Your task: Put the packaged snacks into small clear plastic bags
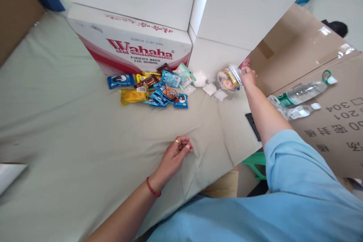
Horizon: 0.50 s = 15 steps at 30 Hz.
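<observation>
My left hand (176,153), with a gold ring on one finger and a red cord at the wrist, rests on the grey-green cloth. Its fingers are loosely bent and apart, holding nothing. My right hand (248,76) reaches to the far right, its fingers closed on a snack packet at the rim of a clear plastic tub (230,89). A reddish wrapper (245,62) shows just above the fingers. Inside the tub are a silvery packet (235,73), a yellow packet (231,76) and pinkish items. The hand hides part of the wrappers.
A pile of snack packets (166,90) lies before a Wahaha water carton (136,51). Small white packets (210,89) sit left of the tub. On the right are a black phone-like slab (253,125), plastic bottles (306,92) and a large cardboard box (286,45).
</observation>
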Available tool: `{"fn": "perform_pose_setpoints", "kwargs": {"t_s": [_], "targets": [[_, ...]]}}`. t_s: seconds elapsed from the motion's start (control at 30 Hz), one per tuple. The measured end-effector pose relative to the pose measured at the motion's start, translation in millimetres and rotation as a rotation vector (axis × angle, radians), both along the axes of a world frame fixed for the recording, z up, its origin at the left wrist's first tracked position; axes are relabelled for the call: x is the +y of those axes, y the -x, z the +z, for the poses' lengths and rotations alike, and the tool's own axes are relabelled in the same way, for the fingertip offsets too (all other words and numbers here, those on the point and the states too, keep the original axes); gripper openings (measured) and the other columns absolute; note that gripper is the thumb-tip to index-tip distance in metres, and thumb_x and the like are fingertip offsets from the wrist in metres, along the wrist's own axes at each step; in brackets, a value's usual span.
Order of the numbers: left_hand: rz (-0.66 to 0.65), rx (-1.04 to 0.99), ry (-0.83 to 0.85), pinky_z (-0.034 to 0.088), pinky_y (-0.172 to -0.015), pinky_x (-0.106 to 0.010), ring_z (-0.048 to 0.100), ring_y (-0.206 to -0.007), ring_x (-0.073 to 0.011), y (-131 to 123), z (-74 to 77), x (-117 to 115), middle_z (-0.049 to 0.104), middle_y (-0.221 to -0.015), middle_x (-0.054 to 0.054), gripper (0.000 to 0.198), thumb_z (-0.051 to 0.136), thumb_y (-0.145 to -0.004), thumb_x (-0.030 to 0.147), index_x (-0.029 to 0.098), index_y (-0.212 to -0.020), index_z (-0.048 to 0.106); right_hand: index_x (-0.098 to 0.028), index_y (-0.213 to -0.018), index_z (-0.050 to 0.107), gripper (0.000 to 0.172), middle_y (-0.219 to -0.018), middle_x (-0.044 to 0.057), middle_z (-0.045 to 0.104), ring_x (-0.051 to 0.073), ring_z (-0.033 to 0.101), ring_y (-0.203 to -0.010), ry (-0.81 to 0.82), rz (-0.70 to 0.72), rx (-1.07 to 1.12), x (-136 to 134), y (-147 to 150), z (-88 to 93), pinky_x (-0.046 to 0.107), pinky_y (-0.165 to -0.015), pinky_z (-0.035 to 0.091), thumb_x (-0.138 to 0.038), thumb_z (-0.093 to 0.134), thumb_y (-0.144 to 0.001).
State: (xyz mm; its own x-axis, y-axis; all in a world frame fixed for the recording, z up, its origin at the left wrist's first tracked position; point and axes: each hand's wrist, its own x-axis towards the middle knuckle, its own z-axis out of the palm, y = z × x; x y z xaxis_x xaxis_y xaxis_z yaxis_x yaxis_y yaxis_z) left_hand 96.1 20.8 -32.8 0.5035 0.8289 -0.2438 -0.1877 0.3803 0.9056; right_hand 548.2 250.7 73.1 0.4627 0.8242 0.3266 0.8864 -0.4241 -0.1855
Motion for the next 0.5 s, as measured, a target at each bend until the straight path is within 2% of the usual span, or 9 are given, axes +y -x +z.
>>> {"fn": "perform_pose_setpoints", "kwargs": {"t_s": [0.13,0.3,0.37,0.43,0.5], "targets": [[-0.010,0.000,-0.015,0.057,-0.092,-0.039,0.069,-0.091,-0.0189,0,-1.9,-1,0.069,-0.097,-0.004,0.038,0.074,-0.088,0.048,0.020,-0.109,0.062,-0.022,-0.155,0.056,0.056,-0.160,0.017,0.052,0.035,0.049,-0.142,0.142,0.043,0.015,1,26,-2.5,0.056,-0.118,0.037,-0.044,0.042,-0.105],[-0.023,-0.011,-0.031,0.057,-0.090,-0.038,0.068,-0.089,-0.0184,-1,-5.9,-2,0.069,-0.094,-0.003,0.036,0.073,-0.088,0.047,0.020,-0.109,0.063,-0.029,-0.161,0.046,0.061,-0.169,0.015,0.041,0.040,0.042,-0.148,0.236,0.023,-0.032,-6,46,-1.2,0.071,-0.119,0.027,-0.048,0.044,-0.103],[-0.022,-0.011,-0.028,0.056,-0.090,-0.038,0.068,-0.089,-0.0186,-2,-6.9,-2,0.069,-0.094,-0.004,0.035,0.073,-0.088,0.047,0.019,-0.109,0.063,-0.027,-0.161,0.046,0.062,-0.171,0.016,0.038,0.041,0.038,-0.150,0.216,0.013,-0.068,-12,52,2.4,0.073,-0.119,0.027,-0.050,0.043,-0.104],[-0.022,-0.007,-0.026,0.056,-0.090,-0.038,0.068,-0.088,-0.0186,-2,-7.3,-2,0.069,-0.094,-0.004,0.035,0.073,-0.088,0.046,0.019,-0.108,0.062,-0.023,-0.160,0.045,0.061,-0.170,0.019,0.036,0.041,0.035,-0.151,0.116,0.047,-0.181,-21,65,4.3,0.071,-0.118,0.028,-0.049,0.041,-0.105],[-0.029,-0.003,-0.031,0.055,-0.090,-0.037,0.069,-0.087,-0.0184,-1,-7.5,-2,0.069,-0.094,-0.004,0.034,0.072,-0.089,0.045,0.020,-0.109,0.062,-0.021,-0.156,0.051,0.056,-0.164,0.021,0.042,0.040,0.038,-0.148,0.038,0.133,-0.315,-31,84,2.2,0.065,-0.116,0.033,-0.045,0.038,-0.106]]}}
